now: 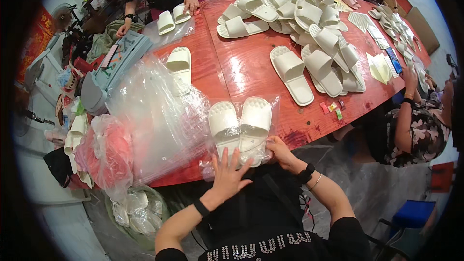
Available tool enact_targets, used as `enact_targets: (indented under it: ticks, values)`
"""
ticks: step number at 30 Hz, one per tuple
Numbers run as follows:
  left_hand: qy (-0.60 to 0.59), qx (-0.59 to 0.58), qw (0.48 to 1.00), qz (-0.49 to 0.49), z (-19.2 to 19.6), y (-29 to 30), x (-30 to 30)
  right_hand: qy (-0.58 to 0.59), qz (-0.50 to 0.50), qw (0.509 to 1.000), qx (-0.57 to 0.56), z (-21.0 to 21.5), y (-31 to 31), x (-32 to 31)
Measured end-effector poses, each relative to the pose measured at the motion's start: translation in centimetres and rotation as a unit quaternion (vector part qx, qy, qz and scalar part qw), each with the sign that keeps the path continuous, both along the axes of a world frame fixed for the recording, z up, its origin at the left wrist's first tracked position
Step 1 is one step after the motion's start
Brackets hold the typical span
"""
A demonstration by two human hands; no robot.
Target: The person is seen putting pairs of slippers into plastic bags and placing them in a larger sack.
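Head view: bagged slippers (240,128) lie under both hands' fingers (231,162).

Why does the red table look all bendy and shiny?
In the head view, the fisheye lens bends the red table toward the dark round rim; overhead light makes white glare on its glossy top and on the clear bag around the white slippers. The centre looks sharp, the edges softer.
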State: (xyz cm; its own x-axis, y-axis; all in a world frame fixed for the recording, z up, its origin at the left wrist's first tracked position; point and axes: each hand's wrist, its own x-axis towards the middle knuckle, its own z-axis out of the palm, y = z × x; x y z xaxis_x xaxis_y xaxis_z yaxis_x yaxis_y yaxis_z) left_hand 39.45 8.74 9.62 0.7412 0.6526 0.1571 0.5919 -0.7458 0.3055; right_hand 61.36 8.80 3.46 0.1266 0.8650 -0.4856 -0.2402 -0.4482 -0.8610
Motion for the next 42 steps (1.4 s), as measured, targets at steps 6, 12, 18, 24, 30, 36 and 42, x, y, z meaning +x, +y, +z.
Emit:
enact_targets:
  ticks: [6,12,18,24,30,36,42]
  values:
    - [-0.021,0.103,0.994,0.002,-5.3,4.1,0.2,0.334,0.05,0.936,-0.096,2.4,0.4,-0.5]
    - [-0.076,0.127,0.989,-0.005,-2.5,5.5,-0.1,0.461,0.081,0.882,-0.059,3.0,0.3,-1.5]
    - [-0.227,0.087,0.969,0.04,4.1,5.6,-4.0,0.331,-0.098,0.938,-0.004,15.9,0.8,-3.5]
    - [-0.343,-0.072,0.891,0.287,11.1,-2.9,-18.1,0.387,0.137,0.905,0.114,10.4,2.3,-2.3]
    - [-0.488,0.008,0.648,0.585,15.4,-17.2,-30.8,0.281,0.209,0.936,-0.022,8.9,2.4,-6.6]
    - [-0.142,0.06,0.625,0.765,7.3,-19.6,-35.9,0.256,0.275,0.924,-0.066,6.9,2.4,-9.6]
    - [-0.113,-0.007,0.591,0.799,-8.6,-18.0,-36.7,0.22,0.298,0.923,-0.108,5.7,1.3,-10.7]
